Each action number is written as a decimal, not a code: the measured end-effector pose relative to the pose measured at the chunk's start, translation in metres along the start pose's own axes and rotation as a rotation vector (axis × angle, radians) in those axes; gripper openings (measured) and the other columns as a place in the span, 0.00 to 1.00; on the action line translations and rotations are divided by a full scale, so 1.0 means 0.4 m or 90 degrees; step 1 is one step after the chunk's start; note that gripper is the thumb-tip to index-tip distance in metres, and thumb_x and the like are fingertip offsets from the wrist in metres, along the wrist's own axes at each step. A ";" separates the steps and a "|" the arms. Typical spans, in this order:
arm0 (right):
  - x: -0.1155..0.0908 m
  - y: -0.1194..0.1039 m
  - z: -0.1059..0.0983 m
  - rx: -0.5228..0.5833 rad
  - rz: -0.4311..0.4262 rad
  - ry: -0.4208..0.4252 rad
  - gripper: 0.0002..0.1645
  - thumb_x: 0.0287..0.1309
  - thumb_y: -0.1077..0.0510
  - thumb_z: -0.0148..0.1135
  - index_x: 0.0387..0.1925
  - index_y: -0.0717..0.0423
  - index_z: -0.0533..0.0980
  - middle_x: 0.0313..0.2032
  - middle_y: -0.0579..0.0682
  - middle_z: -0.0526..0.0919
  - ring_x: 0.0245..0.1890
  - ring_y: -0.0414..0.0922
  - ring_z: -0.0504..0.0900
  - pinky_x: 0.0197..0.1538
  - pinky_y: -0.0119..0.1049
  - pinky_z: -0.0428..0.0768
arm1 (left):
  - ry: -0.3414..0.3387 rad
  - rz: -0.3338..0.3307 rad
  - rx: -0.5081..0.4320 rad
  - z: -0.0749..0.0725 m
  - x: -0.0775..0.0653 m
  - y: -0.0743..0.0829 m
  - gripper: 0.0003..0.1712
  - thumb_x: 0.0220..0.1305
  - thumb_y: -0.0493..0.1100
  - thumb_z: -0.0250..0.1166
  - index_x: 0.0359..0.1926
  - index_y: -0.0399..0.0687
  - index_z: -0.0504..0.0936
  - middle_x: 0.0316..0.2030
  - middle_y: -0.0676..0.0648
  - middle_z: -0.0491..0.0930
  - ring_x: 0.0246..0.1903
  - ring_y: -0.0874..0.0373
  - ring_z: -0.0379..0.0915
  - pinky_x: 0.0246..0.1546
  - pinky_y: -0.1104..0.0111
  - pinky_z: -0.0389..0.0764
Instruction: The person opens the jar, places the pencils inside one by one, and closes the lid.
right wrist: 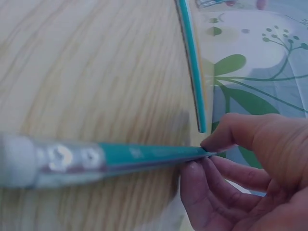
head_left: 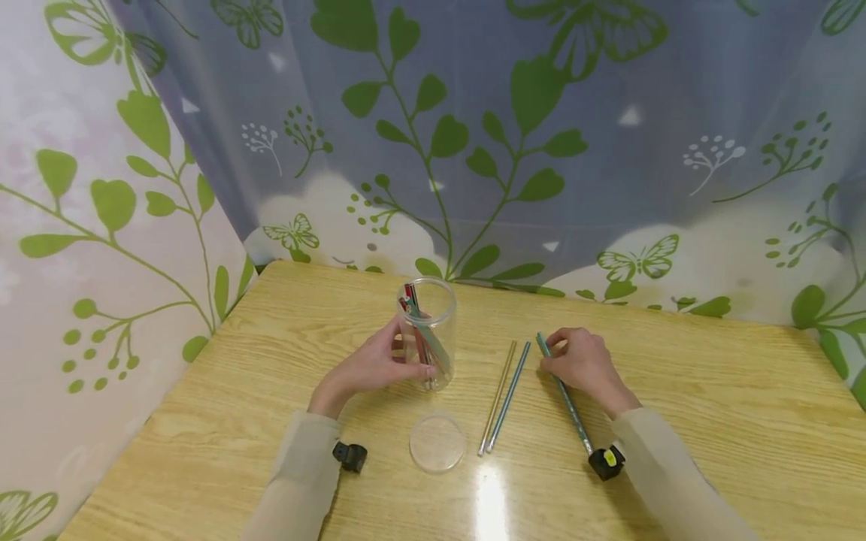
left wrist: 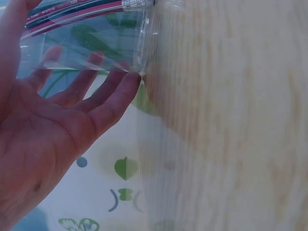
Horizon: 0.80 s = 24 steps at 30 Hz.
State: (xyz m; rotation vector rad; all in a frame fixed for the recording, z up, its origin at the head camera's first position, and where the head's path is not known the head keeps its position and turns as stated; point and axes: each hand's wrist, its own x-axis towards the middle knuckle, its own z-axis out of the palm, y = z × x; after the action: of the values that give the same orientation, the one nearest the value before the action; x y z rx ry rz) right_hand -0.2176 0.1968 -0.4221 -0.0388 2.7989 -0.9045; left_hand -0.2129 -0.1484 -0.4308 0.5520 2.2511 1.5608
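Observation:
My left hand (head_left: 372, 364) grips a clear plastic jar (head_left: 443, 353) around its side, the thumb across the front and the fingers behind. Inside the jar lean several pencils (head_left: 421, 346), red and dark ones among them, seen also through the wall in the left wrist view. My right hand (head_left: 582, 364) pinches a teal pencil (head_left: 571, 409) near its far end, between thumb and fingers. In the right wrist view the pencil's eraser end (right wrist: 17, 161) points toward the camera. To the left of that hand lie a blue pencil (head_left: 510, 394) and a gold pencil (head_left: 498, 394), side by side.
A round clear lid (head_left: 437, 443) lies flat on the wooden table (head_left: 325, 300), in front of the jar. Behind the table's back edge hangs a leaf-patterned curtain (head_left: 473, 210). Another patterned cloth (head_left: 101, 285) hangs along the left side.

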 end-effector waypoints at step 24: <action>-0.128 -0.036 -0.101 0.167 -0.072 0.159 0.25 0.64 0.60 0.62 0.62 0.58 0.75 0.44 0.61 0.85 0.35 0.46 0.88 0.31 0.36 0.89 | 0.025 0.032 0.002 -0.004 -0.004 0.022 0.52 0.60 0.44 0.77 0.78 0.63 0.56 0.67 0.44 0.70 0.68 0.43 0.68 0.68 0.49 0.76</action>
State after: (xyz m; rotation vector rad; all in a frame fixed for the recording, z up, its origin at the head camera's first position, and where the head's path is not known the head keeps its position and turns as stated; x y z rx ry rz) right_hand -0.1759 0.2129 -0.3724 -0.0482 2.8967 -1.3844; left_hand -0.2114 -0.1479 -0.4220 0.5880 2.2857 1.6060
